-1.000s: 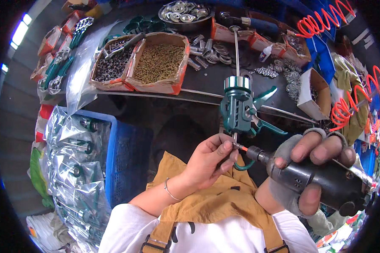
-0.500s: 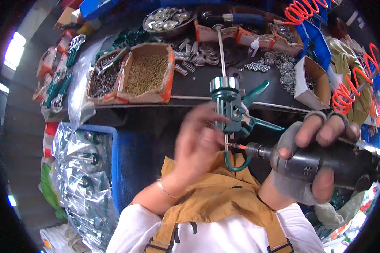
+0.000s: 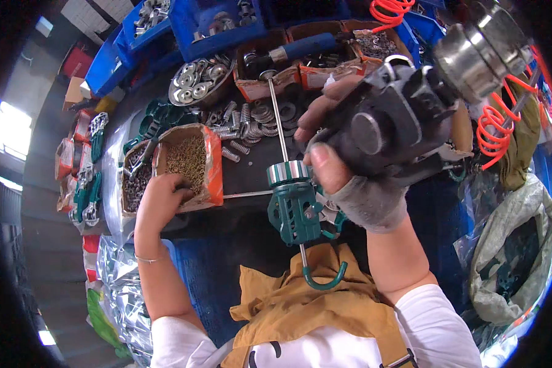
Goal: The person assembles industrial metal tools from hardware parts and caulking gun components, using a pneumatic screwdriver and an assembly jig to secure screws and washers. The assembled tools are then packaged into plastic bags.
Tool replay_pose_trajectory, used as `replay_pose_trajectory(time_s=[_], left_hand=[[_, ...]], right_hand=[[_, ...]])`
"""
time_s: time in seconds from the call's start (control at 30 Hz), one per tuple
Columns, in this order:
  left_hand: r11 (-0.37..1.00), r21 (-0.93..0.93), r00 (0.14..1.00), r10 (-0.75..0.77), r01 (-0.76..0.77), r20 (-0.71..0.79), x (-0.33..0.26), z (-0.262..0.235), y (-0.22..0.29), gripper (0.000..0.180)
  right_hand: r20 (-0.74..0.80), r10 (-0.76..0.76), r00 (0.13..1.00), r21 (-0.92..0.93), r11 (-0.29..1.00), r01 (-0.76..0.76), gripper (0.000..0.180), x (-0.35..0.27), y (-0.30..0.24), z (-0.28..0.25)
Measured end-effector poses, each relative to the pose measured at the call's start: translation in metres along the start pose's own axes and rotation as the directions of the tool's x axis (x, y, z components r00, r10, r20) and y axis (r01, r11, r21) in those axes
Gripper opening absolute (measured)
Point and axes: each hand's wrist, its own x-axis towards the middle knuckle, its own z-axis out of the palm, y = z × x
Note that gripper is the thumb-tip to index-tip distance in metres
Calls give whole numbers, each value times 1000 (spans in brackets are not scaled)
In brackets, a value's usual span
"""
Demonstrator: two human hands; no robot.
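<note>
My right hand (image 3: 356, 178), in a grey fingerless glove, grips a black power screwdriver (image 3: 386, 122) with a metal end, raised over the right side of the bench. My left hand (image 3: 165, 196) is at the front of a cardboard box of small brass-coloured screws (image 3: 187, 153). Its fingers are curled among the screws, so what they hold is hidden. Between my arms a green caulking gun (image 3: 294, 211) stands at the bench edge. Its long rod runs up the bench and ends in a green hook (image 3: 326, 283) near my apron. The driver partly covers its trigger side.
Behind are a metal bowl of round caps (image 3: 200, 80), loose springs (image 3: 236, 126) and a blue-handled tool (image 3: 303, 46) across the part boxes. Blue bins (image 3: 218, 24) line the back. Red coiled hoses (image 3: 497, 132) and a pale sack (image 3: 515, 245) are at right.
My left hand has left the caulking gun for the screw box. My right hand has lifted the screwdriver up and away from the rod's hooked end. The view has shifted.
</note>
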Motion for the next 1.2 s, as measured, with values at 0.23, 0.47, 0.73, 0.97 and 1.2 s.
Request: replay_pose_trajectory(time_s=[0.23,0.47,0.73,0.97,1.2], left_hand=[[991,-133,915,-52,-2,-401,-1,16,-19,22],[-49,-984,931,-333,-173,-147,-7,6,-30,12],[-131,-991,983,-175,33,56,-63,61,99,11],[34,-987,987,-28,-158,-159,-110,105,135,14],[190,-940,958,11,-284,-287,-118,108,140,12]], right_hand=[[18,-138,990,93,986,136,47,-1,29,14],[-1,-75,997,182,980,74,42,-6,31,19],[-200,-77,977,257,958,128,55,-12,-8,6],[85,-402,912,499,809,310,61,-55,-63,-9],[-54,-371,927,405,840,360,67,-77,-78,12]])
